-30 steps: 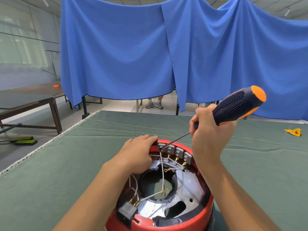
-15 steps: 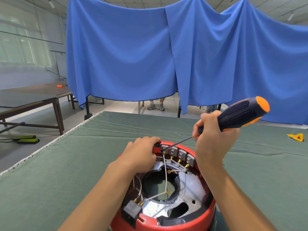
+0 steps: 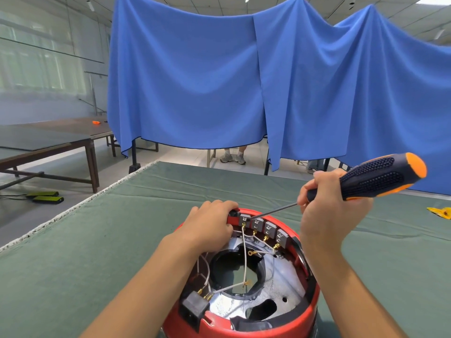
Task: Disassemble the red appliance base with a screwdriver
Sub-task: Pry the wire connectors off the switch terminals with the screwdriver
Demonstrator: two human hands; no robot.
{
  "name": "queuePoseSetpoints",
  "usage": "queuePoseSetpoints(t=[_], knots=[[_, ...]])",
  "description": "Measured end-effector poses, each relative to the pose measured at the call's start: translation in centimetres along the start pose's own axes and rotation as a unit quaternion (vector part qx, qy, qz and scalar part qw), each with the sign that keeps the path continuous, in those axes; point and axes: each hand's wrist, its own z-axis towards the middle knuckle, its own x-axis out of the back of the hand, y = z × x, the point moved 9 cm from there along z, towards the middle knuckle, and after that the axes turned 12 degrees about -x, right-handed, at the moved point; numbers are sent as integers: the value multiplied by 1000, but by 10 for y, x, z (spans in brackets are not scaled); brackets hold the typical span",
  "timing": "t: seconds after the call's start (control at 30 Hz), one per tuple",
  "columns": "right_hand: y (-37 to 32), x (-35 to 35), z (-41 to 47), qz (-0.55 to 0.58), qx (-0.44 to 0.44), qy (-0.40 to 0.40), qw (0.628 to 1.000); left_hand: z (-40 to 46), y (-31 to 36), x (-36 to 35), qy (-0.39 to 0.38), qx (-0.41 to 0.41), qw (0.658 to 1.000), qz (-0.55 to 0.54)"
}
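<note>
A large workshop-like hall is showing here: long blue fabric curtains [image 3: 219,76] are hanging beyond the fingers, a green felt-covered worktable [image 3: 73,252] is spreading beneath them, and brown wooden tables [image 3: 48,140] are standing far left.

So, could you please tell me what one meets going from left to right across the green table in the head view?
Left hand → row of grey terminal blocks → right hand → black-and-orange screwdriver handle → yellow scrap.
</note>
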Motion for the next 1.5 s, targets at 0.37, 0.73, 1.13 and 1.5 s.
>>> queuePoseSetpoints(t=[0.37, 0.73, 1.13, 1.5], knots=[[8, 14, 6, -19, -19, 29, 999, 0, 2, 3, 14, 3, 1000, -9], [8, 2, 15, -20, -28, 24, 999, -5, 6, 3, 24, -17, 999, -20], [25, 13, 36, -6, -91, 80, 993, -6, 8, 5, 15, -17, 1000, -18], [49, 21, 61, -6, -163, 106, 981, -6, 8, 5, 9, -18, 1000, -19]])
